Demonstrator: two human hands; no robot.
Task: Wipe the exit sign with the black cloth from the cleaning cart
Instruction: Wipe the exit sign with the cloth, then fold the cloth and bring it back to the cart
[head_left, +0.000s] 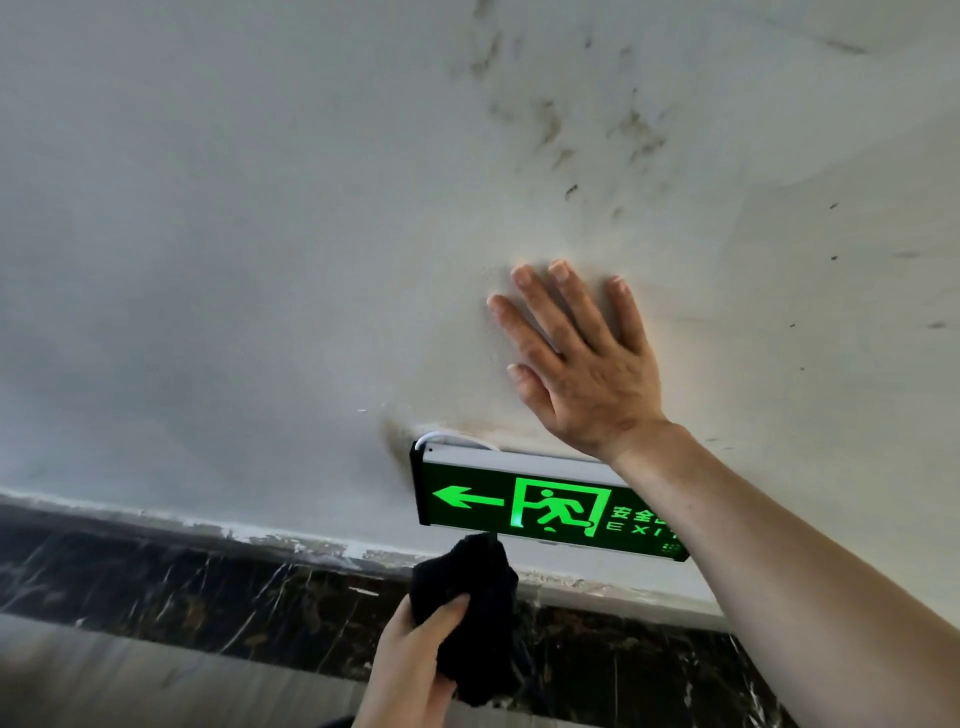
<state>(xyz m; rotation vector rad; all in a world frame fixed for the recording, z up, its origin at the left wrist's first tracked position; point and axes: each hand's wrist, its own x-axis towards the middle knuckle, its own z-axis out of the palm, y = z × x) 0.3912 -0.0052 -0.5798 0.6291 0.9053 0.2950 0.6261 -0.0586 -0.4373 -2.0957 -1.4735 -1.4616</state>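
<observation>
Black cloth (470, 613) sits bunched in the left hand (410, 670), fingers (441, 616) pinching it, its top seemingly touching the exit sign (524, 501) just above. That sign's long axis runs left-right; the right hand (582, 364) lies spread flat on the wall (234, 260) above it.

1. One view only: a wide-angle camera on the person's head, facing a white wall (234, 260) at close range.
2. The wall fills the frame from 9 o'clock through 12 to 3; its straight edges bow, as a wide lens bends them.
3. The dark marble skirting (182, 577) runs slanted from 9 o'clock down toward 5, so the camera is rolled to one side.
4. The exit sign (519, 499) sits just below centre, toward 6 o'clock.
5. The right hand (582, 364) comes in from 4 o'clock, the left hand (410, 670) from 6, both close to the lens.
6. No second view shares the scene.
</observation>
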